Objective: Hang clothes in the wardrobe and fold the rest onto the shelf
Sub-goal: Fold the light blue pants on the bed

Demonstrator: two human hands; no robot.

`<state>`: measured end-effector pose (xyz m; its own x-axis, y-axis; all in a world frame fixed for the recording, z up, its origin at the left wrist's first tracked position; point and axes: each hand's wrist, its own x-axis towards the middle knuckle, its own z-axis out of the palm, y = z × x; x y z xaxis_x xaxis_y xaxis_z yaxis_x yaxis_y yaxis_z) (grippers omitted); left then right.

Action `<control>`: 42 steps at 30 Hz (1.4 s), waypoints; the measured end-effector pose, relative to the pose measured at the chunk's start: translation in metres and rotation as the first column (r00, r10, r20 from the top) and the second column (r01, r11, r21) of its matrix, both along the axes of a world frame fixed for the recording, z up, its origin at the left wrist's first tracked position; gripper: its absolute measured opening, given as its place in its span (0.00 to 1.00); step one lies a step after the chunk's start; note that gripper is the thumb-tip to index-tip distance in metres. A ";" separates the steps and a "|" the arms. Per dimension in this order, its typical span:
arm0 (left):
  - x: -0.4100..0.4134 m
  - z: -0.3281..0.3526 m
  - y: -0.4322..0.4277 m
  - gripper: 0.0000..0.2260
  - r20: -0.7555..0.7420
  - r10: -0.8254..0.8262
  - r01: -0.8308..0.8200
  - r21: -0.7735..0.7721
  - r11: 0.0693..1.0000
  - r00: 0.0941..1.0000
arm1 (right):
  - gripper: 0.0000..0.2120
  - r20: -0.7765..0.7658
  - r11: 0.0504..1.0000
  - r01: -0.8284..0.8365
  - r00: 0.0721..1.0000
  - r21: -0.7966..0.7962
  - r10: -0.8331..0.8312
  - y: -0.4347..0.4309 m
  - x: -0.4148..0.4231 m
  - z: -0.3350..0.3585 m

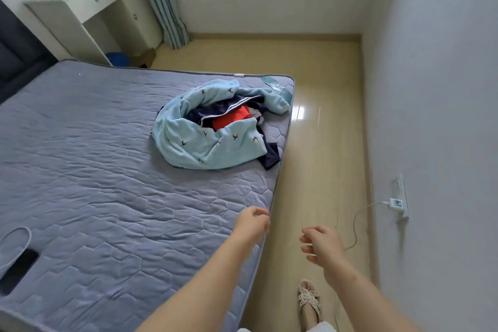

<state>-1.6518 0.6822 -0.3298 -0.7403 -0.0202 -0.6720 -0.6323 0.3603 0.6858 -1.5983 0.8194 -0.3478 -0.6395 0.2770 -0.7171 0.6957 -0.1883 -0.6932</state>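
A heap of clothes lies near the far right corner of the grey-blue quilted mattress [94,159]. A light blue patterned garment [194,140] wraps around a navy piece with white stripes [215,112] and a red piece [231,118]. My left hand [252,222] hovers over the mattress's right edge, well short of the heap, fingers loosely curled and holding nothing. My right hand [320,245] is out over the floor beside the bed, fingers apart and empty. No wardrobe or shelf is in view.
A black phone [17,269] and a white cable loop [16,240] lie at the mattress's left. A white desk with drawers [89,8] and a curtain [161,0] stand at the back. A charger [394,203] is plugged into the right wall, its cord trailing on the floor.
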 end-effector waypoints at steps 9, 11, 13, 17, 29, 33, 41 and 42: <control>-0.118 -0.007 0.045 0.07 0.059 0.163 -0.164 0.006 0.986 0.985 | 0.08 0.062 0.990 -0.143 0.988 0.004 0.143 0.061 -0.137 -0.001; -0.148 -0.009 0.046 0.08 0.065 0.190 -0.193 0.032 0.981 0.980 | 0.07 0.077 0.984 -0.177 0.982 0.023 0.174 0.069 -0.171 -0.002; -0.183 -0.011 0.045 0.08 0.062 0.240 -0.244 0.064 0.968 0.969 | 0.06 0.078 0.977 -0.210 0.975 0.045 0.206 0.071 -0.210 -0.001; -0.255 -0.013 0.037 0.08 0.040 0.289 -0.291 0.082 0.953 0.957 | 0.06 0.062 0.935 -0.333 0.943 0.119 0.328 0.067 -0.293 0.002; -0.391 -0.023 -0.011 0.08 0.114 0.443 -0.441 -0.042 0.896 0.889 | 0.06 0.103 0.806 -0.588 0.808 0.064 0.581 0.016 -0.473 -0.012; -0.440 -0.039 -0.015 0.09 0.130 0.581 -0.581 -0.047 0.813 0.803 | 0.07 0.128 0.729 -0.684 0.727 0.039 0.675 0.006 -0.538 -0.031; -0.551 -0.060 -0.012 0.09 0.206 0.763 -0.765 -0.092 0.638 0.612 | 0.13 0.200 0.479 -0.871 0.492 0.111 0.847 -0.023 -0.701 -0.066; -0.562 -0.065 -0.014 0.09 0.211 0.779 -0.778 -0.110 0.619 0.590 | 0.14 0.203 0.490 -0.869 0.494 0.074 0.845 -0.030 -0.718 -0.073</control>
